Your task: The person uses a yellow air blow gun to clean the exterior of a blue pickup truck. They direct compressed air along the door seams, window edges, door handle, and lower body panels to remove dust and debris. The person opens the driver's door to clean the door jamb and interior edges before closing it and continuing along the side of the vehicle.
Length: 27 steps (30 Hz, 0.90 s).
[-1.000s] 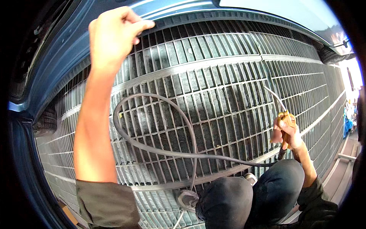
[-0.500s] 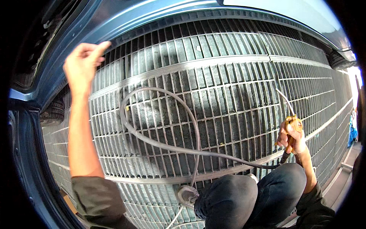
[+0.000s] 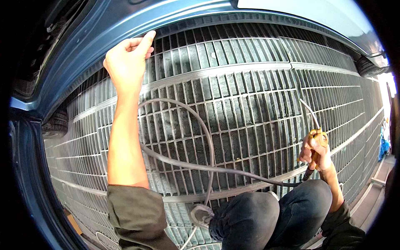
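Right hand (image 3: pixel 315 152) gripped a yellow air gun (image 3: pixel 319 135) around 3 o'clock; left hand (image 3: pixel 126 64) curled near 10, couldn't tell if holding anything.

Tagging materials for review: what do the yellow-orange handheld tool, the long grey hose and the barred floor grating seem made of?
Yellow-orange handheld tool: plastic or painted metal, I cannot tell; its colour is opaque.
Grey hose: probably smooth rubber or soft plastic; it curves without kinks.
Floor grating: likely dull metal; thin grey bars catch light.
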Each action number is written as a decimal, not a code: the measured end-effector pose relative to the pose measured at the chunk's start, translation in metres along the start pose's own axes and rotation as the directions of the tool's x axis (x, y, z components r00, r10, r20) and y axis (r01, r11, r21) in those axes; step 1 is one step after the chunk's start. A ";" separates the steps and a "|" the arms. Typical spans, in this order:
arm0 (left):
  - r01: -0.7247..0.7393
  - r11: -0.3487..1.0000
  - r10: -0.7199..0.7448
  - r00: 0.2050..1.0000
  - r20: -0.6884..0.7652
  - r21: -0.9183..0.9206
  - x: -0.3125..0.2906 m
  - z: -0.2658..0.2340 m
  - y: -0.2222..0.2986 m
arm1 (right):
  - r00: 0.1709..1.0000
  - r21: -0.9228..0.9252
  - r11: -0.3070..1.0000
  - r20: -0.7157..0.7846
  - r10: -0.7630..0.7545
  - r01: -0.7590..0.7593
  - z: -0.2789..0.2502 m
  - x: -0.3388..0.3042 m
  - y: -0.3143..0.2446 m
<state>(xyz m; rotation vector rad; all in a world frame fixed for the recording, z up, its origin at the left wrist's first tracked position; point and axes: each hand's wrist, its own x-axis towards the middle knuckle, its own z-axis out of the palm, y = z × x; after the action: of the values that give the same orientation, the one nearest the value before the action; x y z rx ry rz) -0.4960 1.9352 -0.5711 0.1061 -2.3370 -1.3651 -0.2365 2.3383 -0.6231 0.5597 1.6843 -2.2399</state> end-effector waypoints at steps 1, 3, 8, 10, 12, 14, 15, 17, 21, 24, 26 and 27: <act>-0.006 0.999 0.007 1.000 0.021 -0.033 0.004 -0.002 -0.007 | 1.000 -0.021 1.000 -0.015 -0.015 0.015 0.001 -0.001 0.000; -0.012 0.997 0.016 0.999 0.045 -0.077 0.007 -0.003 -0.012 | 0.998 -0.065 0.997 -0.045 -0.047 0.044 0.006 -0.002 -0.004; -0.026 0.988 0.036 0.997 0.064 -0.150 0.007 0.000 -0.017 | 0.999 -0.083 0.996 -0.026 -0.047 0.045 0.007 -0.001 -0.002; -0.012 0.992 0.023 0.996 0.086 -0.126 0.005 0.003 -0.003 | 0.999 -0.088 0.995 -0.015 -0.048 0.047 0.007 0.000 -0.001; -0.020 0.993 0.032 0.994 0.105 -0.115 0.005 0.003 0.000 | 0.999 -0.074 0.996 -0.002 -0.048 0.048 0.006 0.001 0.000; -0.051 0.992 0.066 0.990 0.125 -0.117 0.008 0.000 -0.005 | 0.999 -0.068 0.996 0.002 -0.050 0.050 0.006 0.000 0.000; -0.046 0.989 0.063 0.991 0.121 -0.137 0.009 0.001 -0.007 | 0.999 -0.070 0.996 -0.001 -0.051 0.051 0.008 -0.001 0.000; -0.038 0.983 0.058 0.992 0.113 -0.180 0.010 0.002 -0.011 | 0.999 -0.074 0.996 0.002 -0.047 0.047 0.009 -0.001 -0.002; -0.050 0.988 0.062 0.995 0.075 -0.146 0.005 0.011 -0.001 | 1.000 -0.054 0.999 0.016 0.008 -0.007 0.009 -0.001 0.000; -0.017 0.981 0.033 0.996 0.080 -0.196 0.009 0.006 -0.006 | 0.999 -0.056 0.998 0.021 0.031 -0.030 0.008 -0.002 0.000; -0.032 0.983 0.046 0.996 0.074 -0.179 0.007 0.009 -0.009 | 0.998 -0.036 0.999 0.057 -0.027 0.029 0.007 -0.001 0.003; -0.043 0.985 0.056 0.996 0.073 -0.169 0.007 0.009 -0.006 | 0.999 -0.062 0.998 0.044 -0.001 0.003 0.010 0.000 0.002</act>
<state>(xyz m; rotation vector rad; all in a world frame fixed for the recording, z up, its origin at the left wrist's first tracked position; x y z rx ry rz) -0.5068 1.9371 -0.5779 -0.0562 -2.2590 -1.5587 -0.2368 2.3284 -0.6221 0.4910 1.7270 -2.1765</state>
